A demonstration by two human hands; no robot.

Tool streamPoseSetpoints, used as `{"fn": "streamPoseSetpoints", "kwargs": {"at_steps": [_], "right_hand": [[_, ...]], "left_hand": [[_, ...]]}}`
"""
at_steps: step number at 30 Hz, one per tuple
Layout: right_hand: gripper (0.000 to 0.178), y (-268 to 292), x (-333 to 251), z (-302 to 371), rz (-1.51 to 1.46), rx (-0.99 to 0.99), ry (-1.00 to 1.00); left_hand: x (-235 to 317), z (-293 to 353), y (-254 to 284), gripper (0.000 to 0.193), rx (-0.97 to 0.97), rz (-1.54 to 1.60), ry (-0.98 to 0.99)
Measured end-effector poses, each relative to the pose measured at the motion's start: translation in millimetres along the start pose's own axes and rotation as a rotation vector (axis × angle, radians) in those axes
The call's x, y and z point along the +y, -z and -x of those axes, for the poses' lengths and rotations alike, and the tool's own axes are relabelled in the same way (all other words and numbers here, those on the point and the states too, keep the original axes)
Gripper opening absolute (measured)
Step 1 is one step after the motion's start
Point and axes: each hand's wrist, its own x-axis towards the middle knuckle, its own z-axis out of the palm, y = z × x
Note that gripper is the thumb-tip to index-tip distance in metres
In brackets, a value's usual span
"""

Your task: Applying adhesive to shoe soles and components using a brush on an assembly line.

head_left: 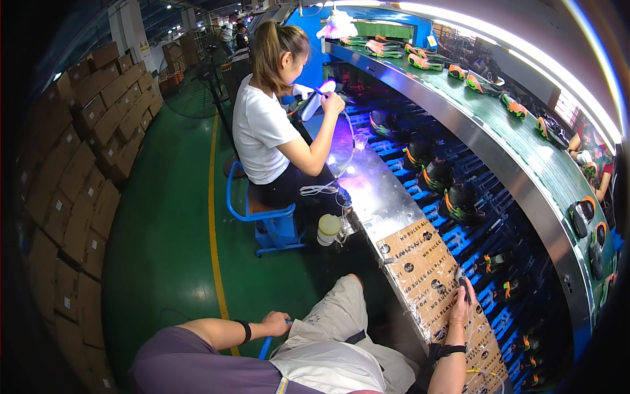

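Observation:
My left hand (pixel 277 324) is closed round the blue tubular frame of a chair (pixel 266 347), beside my pale trousers. On the right, my right hand (pixel 461 307) rests over the cardboard-covered bench edge. Its fingers hold a slim dark tool (pixel 463 284) with a pale part at its far end; the exact kind is unclear. A thin pale cord runs down by the wrist. Printed cardboard (pixel 430 289) lies under that hand. Just beyond it, dark shoes with orange and green parts (pixel 515 287) sit on the lower conveyor.
A co-worker (pixel 269 131) on a blue chair holds a blue pen-like tool to a shoe. A white tub (pixel 329 228) stands by the bench. An upper green belt (pixel 525 148) carries more shoes. Stacked cartons (pixel 82 203) line the left; a fan (pixel 203 79) stands behind.

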Motion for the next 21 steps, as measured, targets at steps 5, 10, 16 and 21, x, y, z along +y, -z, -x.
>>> {"fn": "streamPoseSetpoints", "kwargs": {"at_steps": [5, 10, 16, 21], "right_hand": [[0.040, -4, -12, 2, -0.016, 0.007, -0.010], [0.038, -3, -12, 1, -0.033, 0.016, -0.009], [0.038, -3, -15, 2, -0.004, 0.016, -0.018], [0.039, -4, -19, 2, -0.002, 0.004, -0.026]], "left_hand": [[0, 2, 3, 0.048, 0.001, 0.012, 0.002], [2, 3, 7, 0.047, -0.002, 0.014, 0.009], [2, 4, 11, 0.047, -0.003, 0.008, -0.012], [-2, 5, 13, 0.045, 0.012, -0.020, -0.045]]}}
